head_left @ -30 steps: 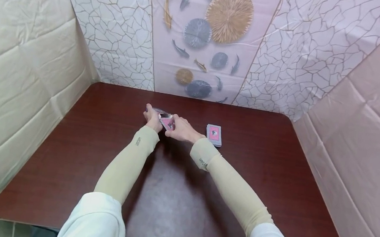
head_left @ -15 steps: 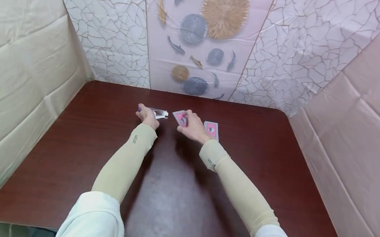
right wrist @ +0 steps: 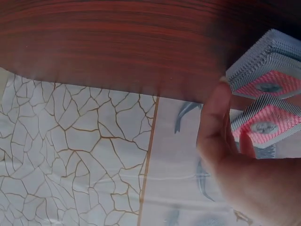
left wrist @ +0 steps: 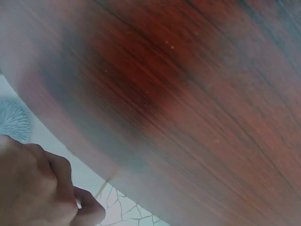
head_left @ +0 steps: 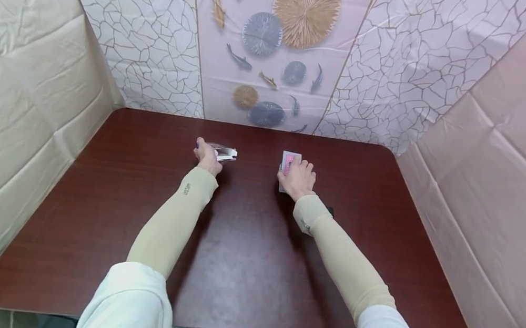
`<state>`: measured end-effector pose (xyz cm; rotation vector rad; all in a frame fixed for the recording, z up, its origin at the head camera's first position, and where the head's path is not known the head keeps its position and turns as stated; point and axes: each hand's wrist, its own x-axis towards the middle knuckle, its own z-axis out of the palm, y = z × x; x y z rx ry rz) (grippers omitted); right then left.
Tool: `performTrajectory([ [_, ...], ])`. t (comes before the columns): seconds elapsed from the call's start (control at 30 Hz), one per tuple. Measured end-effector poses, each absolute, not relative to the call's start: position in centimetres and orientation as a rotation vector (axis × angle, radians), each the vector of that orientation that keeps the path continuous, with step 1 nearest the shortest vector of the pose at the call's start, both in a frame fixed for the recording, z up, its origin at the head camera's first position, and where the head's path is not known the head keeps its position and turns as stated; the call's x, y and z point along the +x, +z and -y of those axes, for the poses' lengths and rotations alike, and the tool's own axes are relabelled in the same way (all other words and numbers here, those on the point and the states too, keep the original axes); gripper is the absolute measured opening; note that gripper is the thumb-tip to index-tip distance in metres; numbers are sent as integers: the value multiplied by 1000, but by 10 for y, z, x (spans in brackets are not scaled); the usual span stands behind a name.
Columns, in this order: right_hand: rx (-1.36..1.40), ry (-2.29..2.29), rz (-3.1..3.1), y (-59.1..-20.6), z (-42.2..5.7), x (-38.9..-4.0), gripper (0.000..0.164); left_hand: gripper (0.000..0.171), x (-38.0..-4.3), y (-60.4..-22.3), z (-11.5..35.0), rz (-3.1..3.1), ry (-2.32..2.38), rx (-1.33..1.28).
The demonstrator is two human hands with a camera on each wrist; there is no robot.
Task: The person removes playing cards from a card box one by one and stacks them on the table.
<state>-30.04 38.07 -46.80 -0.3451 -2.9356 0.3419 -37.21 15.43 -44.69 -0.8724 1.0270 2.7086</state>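
My left hand [head_left: 208,158] grips a card box [head_left: 227,154] whose white open end faces right, above the back of the table. The left wrist view shows this hand [left wrist: 33,188] with curled fingers, the box hidden. My right hand [head_left: 300,181] is over the deck of cards at the back, right of the middle. In the right wrist view its fingers pinch a pink-backed playing card [right wrist: 282,125] close beside the deck [right wrist: 256,61], whose stacked edges show. In the head view the pink card backs [head_left: 289,158] are partly covered by the fingers.
The dark red wooden table [head_left: 234,267] has rounded corners. A patterned cloth [head_left: 156,43] hangs right behind its back edge, and beige cloth walls [head_left: 25,109] stand at both sides. A small black object [head_left: 330,211] shows beside the right cuff.
The right hand has drawn the card away from the box and carried it right to the deck. The left hand stays in nearly the same place with the box; the view has shifted slightly.
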Motion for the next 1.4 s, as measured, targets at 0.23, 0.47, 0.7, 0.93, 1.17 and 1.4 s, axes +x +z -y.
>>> performTrajectory([
  [0.23, -337, 242, 3041, -473, -378, -297, 58, 61, -379, -447, -153, -987, 2539, -666],
  [0.47, -334, 217, 3073, -480, -376, -295, 56, 67, -379, -448, -156, -920, 2498, -589],
  [0.7, -349, 244, 3075, -484, -376, -294, 56, 67, -377, -450, -157, -926, 2480, -590],
  [0.93, -374, 243, 3085, -481, -375, -298, 62, 67, -379, -448, -159, -923, 2489, -620],
  [1.17, -31, 494, 2866, -458, -352, -301, 49, 68, -378, -445, -164, -920, 2491, -580],
  [1.4, 369, 856, 2747, -436, -316, -297, 38, 68, -375, -447, -171, -939, 2481, -607],
])
